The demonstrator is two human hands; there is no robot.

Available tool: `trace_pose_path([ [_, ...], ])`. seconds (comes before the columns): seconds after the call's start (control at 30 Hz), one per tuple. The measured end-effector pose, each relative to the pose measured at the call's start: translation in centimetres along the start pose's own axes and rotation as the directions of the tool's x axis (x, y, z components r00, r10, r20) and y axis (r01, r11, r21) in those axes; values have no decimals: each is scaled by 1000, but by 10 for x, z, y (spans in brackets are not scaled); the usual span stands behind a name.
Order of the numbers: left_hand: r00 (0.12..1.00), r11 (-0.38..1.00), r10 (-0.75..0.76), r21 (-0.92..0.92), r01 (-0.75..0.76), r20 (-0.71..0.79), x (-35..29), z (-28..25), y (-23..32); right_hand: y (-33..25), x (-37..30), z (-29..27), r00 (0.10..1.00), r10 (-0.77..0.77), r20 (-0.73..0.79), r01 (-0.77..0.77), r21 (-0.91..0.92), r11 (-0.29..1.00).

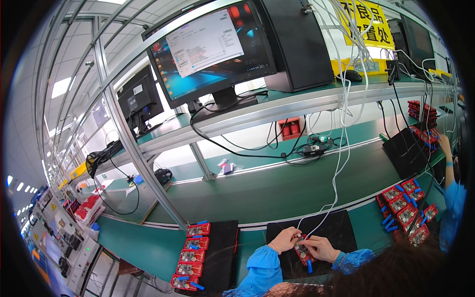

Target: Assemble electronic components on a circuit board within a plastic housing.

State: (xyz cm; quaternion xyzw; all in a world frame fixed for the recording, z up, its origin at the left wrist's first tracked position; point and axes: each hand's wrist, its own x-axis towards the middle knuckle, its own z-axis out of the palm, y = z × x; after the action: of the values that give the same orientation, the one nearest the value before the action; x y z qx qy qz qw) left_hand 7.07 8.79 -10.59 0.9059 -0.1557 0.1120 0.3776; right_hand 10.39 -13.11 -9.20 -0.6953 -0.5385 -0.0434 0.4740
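Note:
A circuit board in a red case (303,253) lies between my hands above a black mat, with a blue cylinder (310,266) at its near end. My left hand (285,241) is closed on the left and far side of the case. Coming in from the right, my right hand (322,248) has its fingers pinched over the board's far part, at the end of a white cable (316,223). A second white cable runs down to my left fingertips. The fingers hide where the two cables end.
Several red-cased boards (192,256) line the black mat on the left; more (406,214) are grouped at the right. A shelf (237,115) carries a monitor (213,54) and computer tower (297,44). Cables hang from it. At far right, a co-worker's arm (449,168) reaches toward stacked red cases.

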Motion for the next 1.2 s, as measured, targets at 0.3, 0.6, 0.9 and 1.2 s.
trace_pose_path([
  [0.3, 1000, 1000, -13, 11, 13, -3, -2, -1, 4, 1, 1, 2, 1000, 0, -21, 0, 4, 1000],
  [0.6, 970, 998, -53, 11, 58, -237, -16, -18, 50, 0, 2, 0, 1000, -6, -28, 5, -11, 1000],
  [0.9, 981, 972, -20, -232, -25, -190, -26, -11, 67, 2, 0, 0, 999, -17, -28, 16, -34, 999],
  [1.2, 983, 975, -11, -222, -31, -183, -28, -9, 71, -1, 2, -1, 999, -15, -29, 14, -30, 999],
])
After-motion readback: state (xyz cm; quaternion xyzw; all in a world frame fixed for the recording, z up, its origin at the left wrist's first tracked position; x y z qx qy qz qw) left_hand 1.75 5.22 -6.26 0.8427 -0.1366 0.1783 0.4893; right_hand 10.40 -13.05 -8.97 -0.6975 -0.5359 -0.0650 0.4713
